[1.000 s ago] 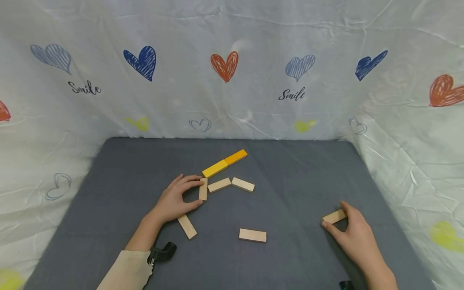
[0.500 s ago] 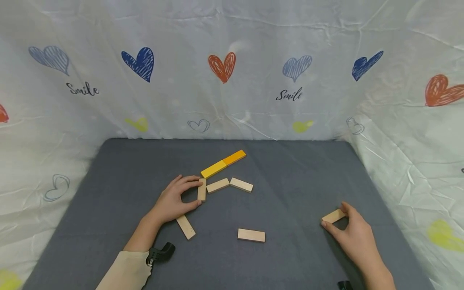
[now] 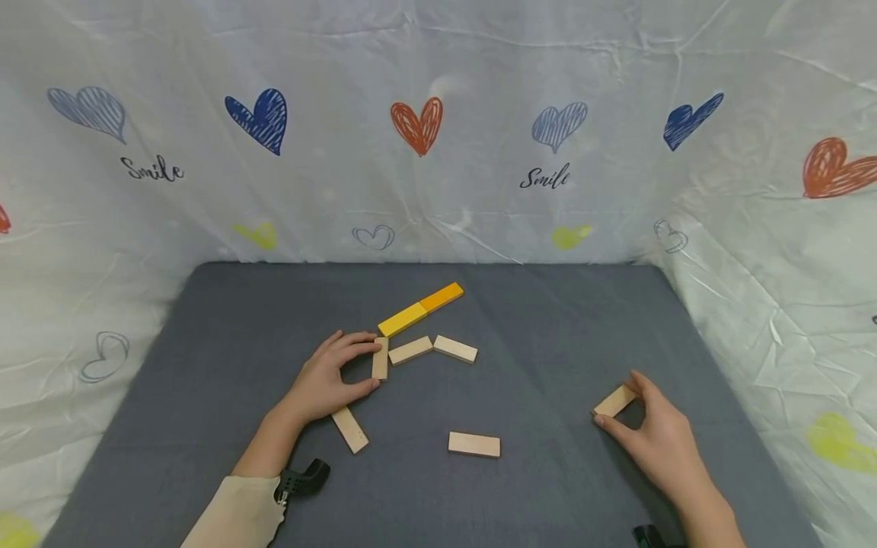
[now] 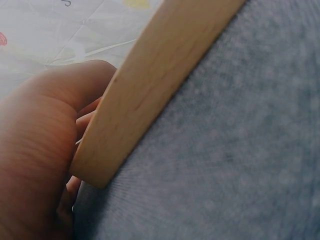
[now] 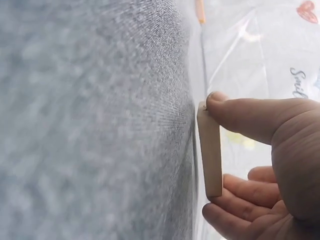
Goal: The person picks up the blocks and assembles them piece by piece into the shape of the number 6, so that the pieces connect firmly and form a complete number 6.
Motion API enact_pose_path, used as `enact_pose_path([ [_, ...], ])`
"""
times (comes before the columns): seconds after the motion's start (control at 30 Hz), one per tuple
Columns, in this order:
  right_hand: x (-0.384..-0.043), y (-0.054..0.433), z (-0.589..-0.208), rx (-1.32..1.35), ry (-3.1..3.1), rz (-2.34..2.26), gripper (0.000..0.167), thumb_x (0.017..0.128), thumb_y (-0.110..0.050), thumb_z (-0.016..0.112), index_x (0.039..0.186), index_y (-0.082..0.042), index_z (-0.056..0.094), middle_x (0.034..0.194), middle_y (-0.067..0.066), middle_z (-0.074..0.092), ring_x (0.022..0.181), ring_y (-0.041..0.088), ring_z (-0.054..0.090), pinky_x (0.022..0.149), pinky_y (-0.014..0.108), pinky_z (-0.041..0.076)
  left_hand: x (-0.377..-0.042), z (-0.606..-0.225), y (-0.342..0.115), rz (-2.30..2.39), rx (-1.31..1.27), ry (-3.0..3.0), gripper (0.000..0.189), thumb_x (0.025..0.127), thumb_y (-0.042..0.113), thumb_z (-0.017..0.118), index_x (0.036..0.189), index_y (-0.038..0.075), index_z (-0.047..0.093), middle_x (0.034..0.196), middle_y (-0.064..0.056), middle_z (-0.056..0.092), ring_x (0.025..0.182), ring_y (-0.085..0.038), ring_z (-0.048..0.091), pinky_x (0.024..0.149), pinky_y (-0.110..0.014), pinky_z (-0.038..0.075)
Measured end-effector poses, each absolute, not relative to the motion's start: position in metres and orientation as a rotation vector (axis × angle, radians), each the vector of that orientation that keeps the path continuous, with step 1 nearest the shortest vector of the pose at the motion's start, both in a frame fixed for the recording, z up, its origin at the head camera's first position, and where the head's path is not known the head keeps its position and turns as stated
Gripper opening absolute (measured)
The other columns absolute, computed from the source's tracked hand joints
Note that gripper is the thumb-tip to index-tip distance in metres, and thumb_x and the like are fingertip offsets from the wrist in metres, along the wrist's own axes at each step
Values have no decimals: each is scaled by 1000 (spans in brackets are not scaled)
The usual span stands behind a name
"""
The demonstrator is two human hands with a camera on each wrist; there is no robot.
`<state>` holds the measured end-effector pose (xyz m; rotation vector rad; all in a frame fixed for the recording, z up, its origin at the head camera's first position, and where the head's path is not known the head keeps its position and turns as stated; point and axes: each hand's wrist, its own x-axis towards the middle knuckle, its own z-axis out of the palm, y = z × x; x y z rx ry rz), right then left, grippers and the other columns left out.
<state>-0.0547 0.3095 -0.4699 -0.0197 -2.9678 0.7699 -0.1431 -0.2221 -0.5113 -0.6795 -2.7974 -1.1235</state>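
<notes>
In the head view, my left hand (image 3: 325,380) grips a plain wooden block (image 3: 380,359) by its two ends, thumb at the near end and fingers at the far one. That block stands end-on to a yellow block (image 3: 403,319) and beside another plain block (image 3: 411,350). A further plain block (image 3: 351,431) lies partly under the left hand; in the left wrist view a wooden block (image 4: 135,95) crosses in front of the fingers. Over at the right, my right hand (image 3: 661,441) pinches a wooden block (image 5: 211,152) between thumb and fingertips at its ends.
An orange block (image 3: 441,297) continues the yellow one in a slanting line. One plain block (image 3: 455,348) angles off to the right of the row. Nearer the front lies a lone plain block (image 3: 474,444). A grey cloth (image 3: 548,495) covers the table; a printed white curtain (image 3: 479,61) hangs behind.
My right hand has moved a little left and away from me with its block, which has turned slightly. The left hand stays on its block.
</notes>
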Motion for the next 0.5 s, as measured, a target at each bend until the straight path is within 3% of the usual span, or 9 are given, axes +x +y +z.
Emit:
enact_pose_path([
  [0.5, -70, 284, -466, 145, -2964, 859, 98, 88, -28, 95, 163, 7, 41, 154, 32, 56, 139, 56, 53, 106, 76, 50, -144, -513, -223, -1117, -682, -2803, 62, 91, 27, 93, 148, 20, 70, 158, -4, 58, 154, -37, 45, 137, -57, 20],
])
